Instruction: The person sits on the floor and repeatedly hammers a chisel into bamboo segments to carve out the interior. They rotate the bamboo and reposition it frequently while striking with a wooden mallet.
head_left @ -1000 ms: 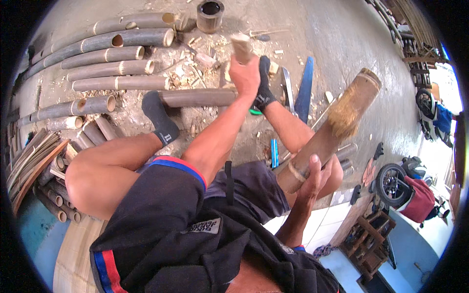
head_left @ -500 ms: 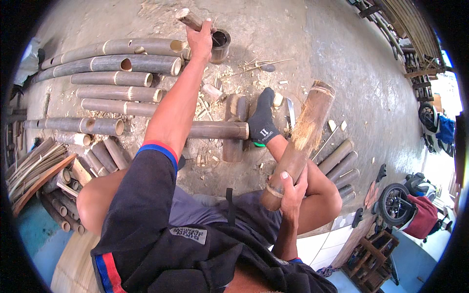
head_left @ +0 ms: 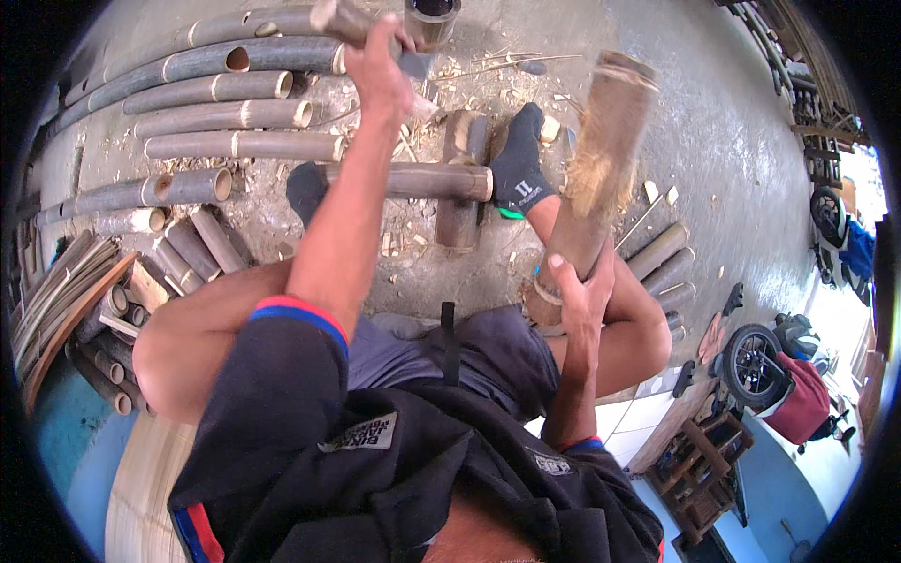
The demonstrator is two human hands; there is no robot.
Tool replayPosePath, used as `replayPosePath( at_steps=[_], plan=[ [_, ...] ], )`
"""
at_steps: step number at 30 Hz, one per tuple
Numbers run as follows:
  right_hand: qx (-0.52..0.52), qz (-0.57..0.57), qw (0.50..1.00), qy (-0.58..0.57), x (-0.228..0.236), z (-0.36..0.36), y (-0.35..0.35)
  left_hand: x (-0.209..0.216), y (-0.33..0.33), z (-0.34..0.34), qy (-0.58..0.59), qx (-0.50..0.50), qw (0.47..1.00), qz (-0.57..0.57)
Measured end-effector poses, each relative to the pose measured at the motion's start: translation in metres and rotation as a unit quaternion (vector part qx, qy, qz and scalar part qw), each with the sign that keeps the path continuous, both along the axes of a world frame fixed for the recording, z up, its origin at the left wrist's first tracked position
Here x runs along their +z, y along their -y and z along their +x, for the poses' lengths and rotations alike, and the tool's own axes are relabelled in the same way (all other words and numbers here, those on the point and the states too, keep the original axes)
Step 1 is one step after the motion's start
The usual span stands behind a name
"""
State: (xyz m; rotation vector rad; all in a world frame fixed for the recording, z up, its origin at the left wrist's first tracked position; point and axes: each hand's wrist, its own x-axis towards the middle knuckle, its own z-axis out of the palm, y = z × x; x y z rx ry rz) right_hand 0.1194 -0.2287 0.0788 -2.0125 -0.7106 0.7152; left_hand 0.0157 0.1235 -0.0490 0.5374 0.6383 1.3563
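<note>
My left hand (head_left: 380, 75) is raised at the upper left, its fingers wrapped round a short tool with a thick wooden handle (head_left: 349, 21). A grey, blade-like end shows beside the fingers, slightly blurred. My right hand (head_left: 582, 289) grips the lower end of a thick bamboo tube (head_left: 577, 220), the thumb lying along it. The tube slants up and away over my bent leg, and its upper part bears a rough, frayed, pale patch (head_left: 601, 178). Between my feet a bamboo length (head_left: 408, 181) rests across another bamboo piece (head_left: 458, 220) on the floor.
Several bamboo tubes (head_left: 235, 114), some with cut holes, lie at the left. A dark bamboo cup (head_left: 432, 23) stands at the far edge. Shavings litter the floor around my socked foot (head_left: 523, 164). More bamboo pieces (head_left: 662, 246) lie right; a wooden rack (head_left: 699, 469) stands lower right.
My left hand has come away from the bamboo cup with the tool, whose grey end now shows. My right hand still holds the bamboo tube, now more upright. The view has tilted downward.
</note>
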Motion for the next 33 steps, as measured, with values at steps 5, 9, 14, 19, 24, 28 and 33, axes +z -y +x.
replayPosePath(
  at_steps=[5,9,14,19,24,28,33],
  plan=[
    [0.044,0.009,0.999,-0.010,0.007,-0.011,-0.005,-0.019,0.112,-0.039,0.056,0.021,0.984,-0.165],
    [0.075,-0.011,0.997,-0.029,0.013,-0.020,-0.004,-0.046,0.146,-0.047,0.016,0.036,0.981,-0.189],
    [0.098,-0.025,0.995,-0.010,0.012,-0.036,-0.003,-0.052,0.156,-0.052,0.010,0.033,0.979,-0.203],
    [0.109,-0.058,0.992,-0.003,0.010,-0.043,-0.002,-0.049,0.161,-0.050,0.015,0.040,0.982,-0.183],
    [0.121,-0.077,0.990,0.001,0.022,-0.047,-0.011,-0.048,0.163,-0.051,-0.002,0.048,0.985,-0.168],
    [0.135,-0.085,0.987,0.014,0.028,-0.046,-0.015,-0.040,0.166,-0.051,-0.021,0.054,0.982,-0.178],
    [0.199,-0.078,0.972,0.095,0.033,-0.041,-0.031,-0.049,0.170,-0.052,-0.072,0.044,0.988,-0.127]
  ],
)
